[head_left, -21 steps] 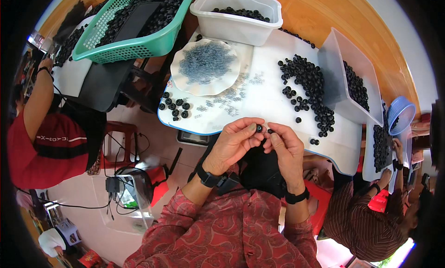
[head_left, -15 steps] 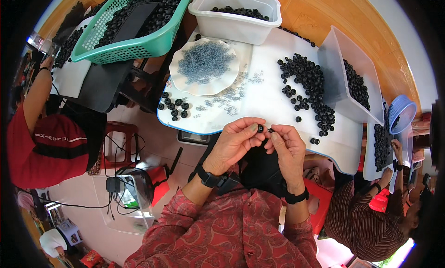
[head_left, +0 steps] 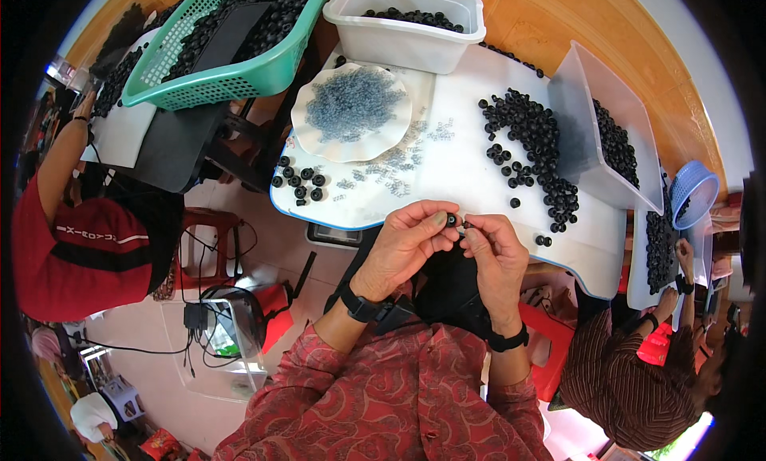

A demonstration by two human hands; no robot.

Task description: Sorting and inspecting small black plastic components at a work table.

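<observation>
Two hands, left hand and right hand, pinch a small black ring together at the white surface's near edge, with a green basket far left, a white tub beyond, orange wall behind.

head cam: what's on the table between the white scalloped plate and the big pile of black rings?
In the head view, small clear-grey pieces lie scattered on the white table between the scalloped plate and the pile of black rings. No other items there.
</observation>
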